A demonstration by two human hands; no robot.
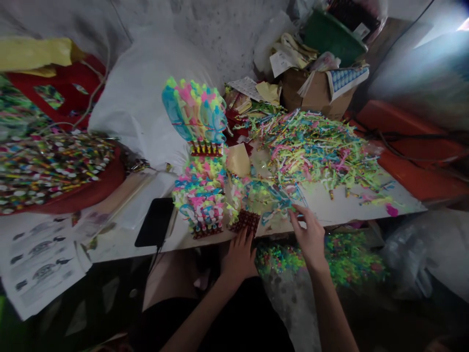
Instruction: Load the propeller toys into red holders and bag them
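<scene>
The head view finds us seated at a narrow white counter (322,201) against a mottled gray wall (234,29). Our left hand (238,256) lies with its fingers spread on a dark red rack (249,221) at the counter's near edge. Our right hand (310,233), well apart from it, reaches over the counter, thumb and forefinger close together beside light-blue plastic strands (280,201); we cannot tell whether they grip one.

Just left of the dark red rack stand filled racks (205,195), bristling with pink, blue and yellow-green pieces. A taller bright bundle (198,112) rises behind them, beside a pale yellow block (239,160). A loose heap (315,146) of similar colors spreads across the counter's right side, with a cardboard box (311,93) and a green tub (333,36) behind it.

To our left, a black phone-like device (154,222) lies near printed sheets (40,259) and a red basin (113,183) full of small multicolored sticks. A big white sack (146,98) slumps by the wall. Below the counter, more bright pieces (355,259) lie near a clear plastic bag (406,259); orange-red furniture (414,146) stands at right in the dim room.
</scene>
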